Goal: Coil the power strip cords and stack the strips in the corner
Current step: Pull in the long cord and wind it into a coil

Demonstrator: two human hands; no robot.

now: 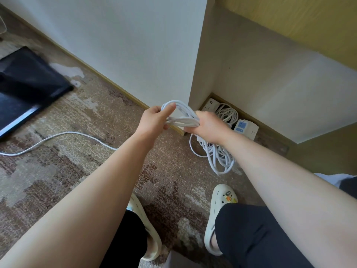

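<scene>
Midway above a patterned carpet [81,120], a person holds a bundle of white cord loops [182,117] between both hands, just in front of the outer edge of a white wall corner [190,84]. The left hand [154,120] pinches the loops' upper bend with thumb pressed on top and fingers curled beneath; the right hand [207,126] is closed in a fist around the other end of the bundle. More loops of the same white cord [216,155] hang below the right hand down to the carpet. A loose length of cord [58,135] trails left across the floor, running out of sight behind the left forearm.

Past the wall corner, in the recess, two white power strips [210,105] and [246,129] lie against the baseboard with a coiled cord [227,113] between them. The nearer strip bears blue panels; no lettering on either can be read.

A dark flat object [29,84] lies on the carpet at far left, well apart from the hands. Pale clogs [220,206] show below, the right one wearing a small orange-and-yellow charm. Open carpet spreads between the trailing cord and the baseboard.
</scene>
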